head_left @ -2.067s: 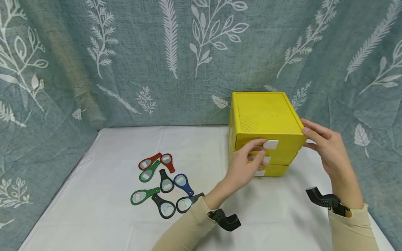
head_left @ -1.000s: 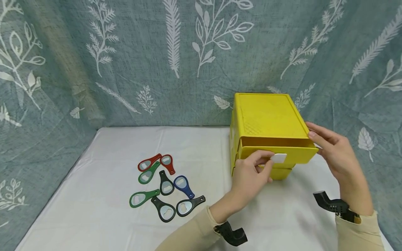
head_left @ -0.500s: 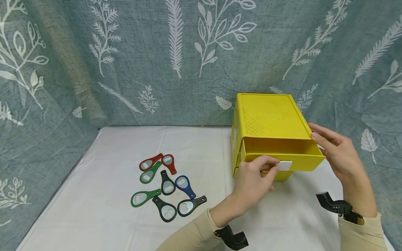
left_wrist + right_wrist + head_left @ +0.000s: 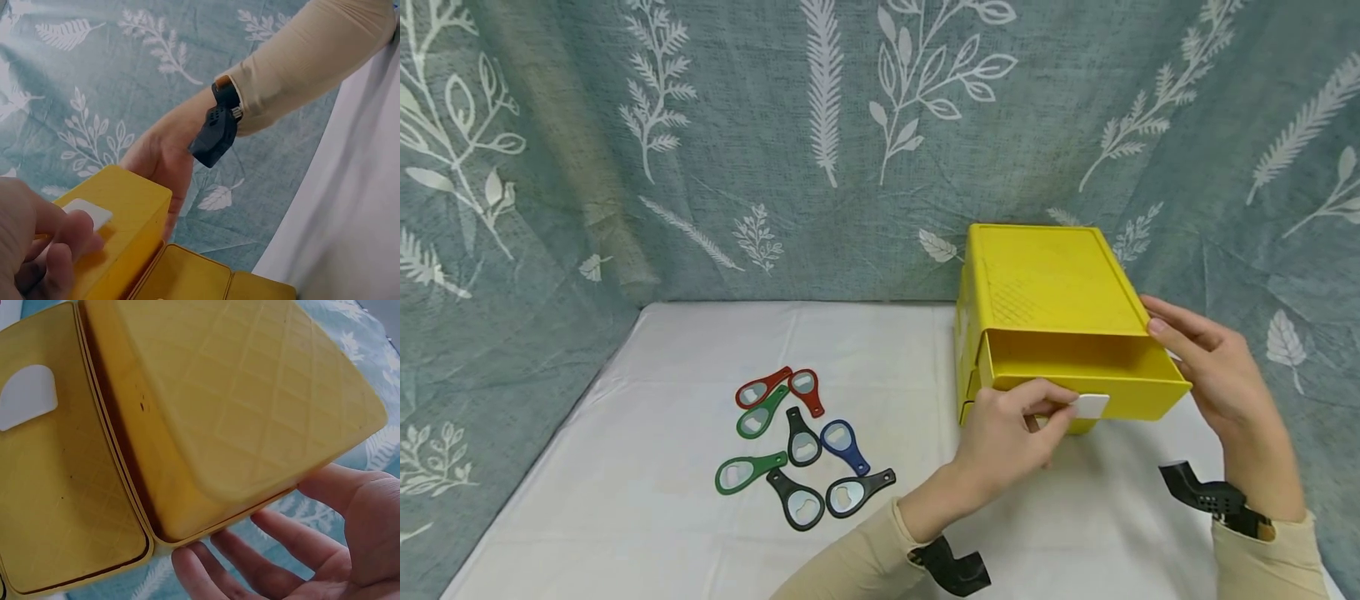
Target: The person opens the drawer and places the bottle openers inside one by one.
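Yellow drawer (image 4: 1105, 367) points to the near side — face (image 4: 1138, 401) longest crosswise.

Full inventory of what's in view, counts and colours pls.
Drawer unit: 1, yellow, right part of table
Top drawer: 1, yellow, pulled out
Drawer tabs: 2 visible, white, on top drawer and the one below
Red openers: 2, back of cluster
Green openers: 2, cluster's left
Blue opener: 1, cluster's right
Black openers: 3, mid and front
Tablecloth: 1, white, underneath
Curtain: grey-green, white plant prints, behind
Wrist cameras: 2, black
Sleeves: 2, beige
Left hand: pinching top tab
Right hand: against unit's right side
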{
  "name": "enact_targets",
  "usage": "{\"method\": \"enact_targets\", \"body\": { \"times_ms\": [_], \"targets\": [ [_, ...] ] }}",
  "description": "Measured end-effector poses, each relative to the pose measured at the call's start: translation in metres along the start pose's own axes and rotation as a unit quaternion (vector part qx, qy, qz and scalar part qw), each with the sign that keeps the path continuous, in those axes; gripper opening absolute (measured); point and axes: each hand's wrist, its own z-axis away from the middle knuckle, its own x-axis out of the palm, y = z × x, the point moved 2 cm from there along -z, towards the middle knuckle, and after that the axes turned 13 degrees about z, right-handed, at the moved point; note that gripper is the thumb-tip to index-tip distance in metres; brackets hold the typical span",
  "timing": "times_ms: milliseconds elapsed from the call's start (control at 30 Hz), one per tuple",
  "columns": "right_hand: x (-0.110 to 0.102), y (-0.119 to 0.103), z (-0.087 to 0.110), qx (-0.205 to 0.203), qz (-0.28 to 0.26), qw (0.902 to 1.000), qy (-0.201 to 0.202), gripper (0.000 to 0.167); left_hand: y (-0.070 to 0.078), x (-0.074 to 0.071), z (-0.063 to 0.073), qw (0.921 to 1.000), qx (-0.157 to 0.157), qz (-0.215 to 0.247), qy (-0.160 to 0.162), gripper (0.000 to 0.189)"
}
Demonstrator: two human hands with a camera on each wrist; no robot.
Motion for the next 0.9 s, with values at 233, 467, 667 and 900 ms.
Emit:
{"method": "enact_targets", "body": {
  "times_ms": [233, 467, 667, 900],
  "targets": [
    [-0.001, 0.002, 0.001, 0.001, -0.033, 0.9995, -0.002, 0.041, 0.004, 0.003, 0.003, 0.9991, 0.034, -0.022, 0.009, 0.011],
    [0.0, 0.001, 0.001, 0.017, -0.031, 0.9994, 0.003, 0.042, 0.01, 0.007, 0.006, 0.9952, 0.066, -0.067, 0.027, 0.012],
    [0.0, 0.0, 0.001, 0.034, -0.013, 0.9993, 0.01, 0.044, 0.011, 0.009, 0.008, 0.99, 0.097, -0.091, 0.045, 0.013],
    [0.0, -0.001, 0.0, 0.038, -0.013, 0.9991, 0.013, 0.044, 0.009, 0.011, 0.009, 0.9877, 0.108, -0.092, 0.066, 0.013]
  ]
}}
